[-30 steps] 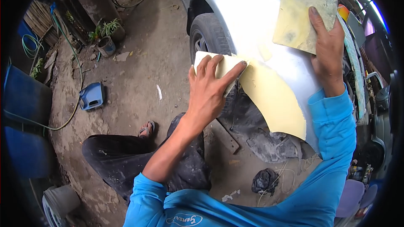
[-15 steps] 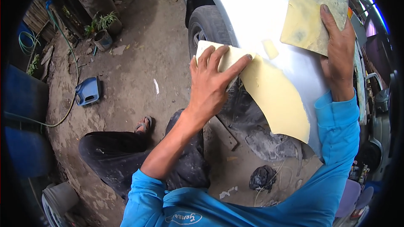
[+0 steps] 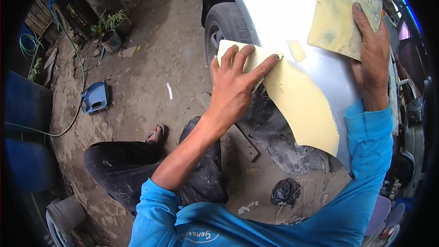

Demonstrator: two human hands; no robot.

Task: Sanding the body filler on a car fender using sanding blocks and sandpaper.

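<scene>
Spread along the wheel-arch edge of a silver car fender [image 3: 270,0] is a smooth, curved patch of pale yellow body filler [image 3: 304,110]. My left hand [image 3: 235,77] grips a pale, flat putty spreader [image 3: 231,47], with the fingers over its face and the thumb near its right corner. That corner is at the upper end of the filler patch. My right hand [image 3: 372,55] holds up a mixing board [image 3: 338,16] smeared with yellow filler, the thumb on its face and the other fingers mostly hidden behind. A small separate filler spot [image 3: 296,51] lies between the spreader and board.
The front tire [image 3: 228,23] stands behind the spreader. On the dirt floor lie a blue plastic dustpan [image 3: 95,97], a wooden plank [image 3: 242,142] and a black plastic bag [image 3: 285,192]. A hose [image 3: 75,121] runs along the left, near blue drums [image 3: 27,105].
My left hand and the spreader have moved slightly right and up along the arch. The board in my right hand has shifted a little to the right.
</scene>
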